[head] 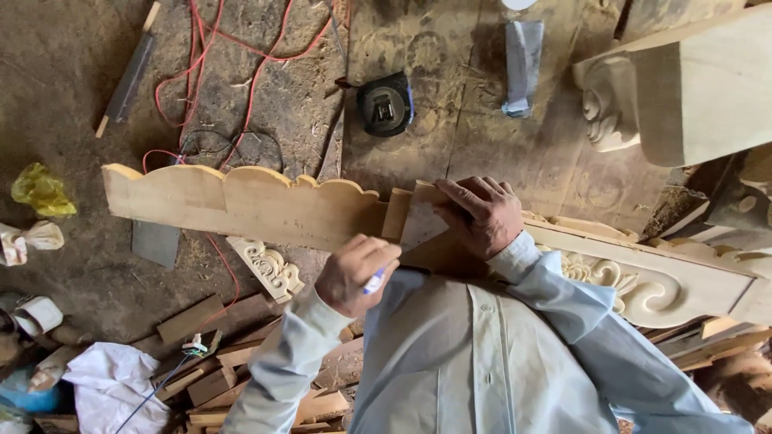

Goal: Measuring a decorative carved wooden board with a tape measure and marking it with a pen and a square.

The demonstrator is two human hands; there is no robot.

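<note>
The right hand [481,213] lies flat, fingers spread and open, pressing a thin pale template [422,225] against the long scalloped board [241,205], while the left hand [352,273] is closed around a blue-and-white pen [375,280] just below the template's lower edge. The board runs across the view from the left, its wavy upper edge toward the floor's far side, and meets a carved scroll rail [643,281] on the right, where the template sits at the join. To mark well here, the pressing hand likely needs to keep its weight near the edge being traced so the template cannot creep, and the pen should ride tight against that edge at a steady lean; the tip itself is hidden by the fist, so I cannot tell whether it touches wood. Room is tight below: the person's own chest and sleeves crowd the near side, and a small carved offcut [269,267] lies just beside the board's lower edge. Beyond the board the floor is more open, with a tape measure [384,104] well apart, red cables [241,72] looping toward the board's left part, and a large carved block [683,88] near the upper right. Scrap wood pieces [217,354] pile at the lower left.
</note>
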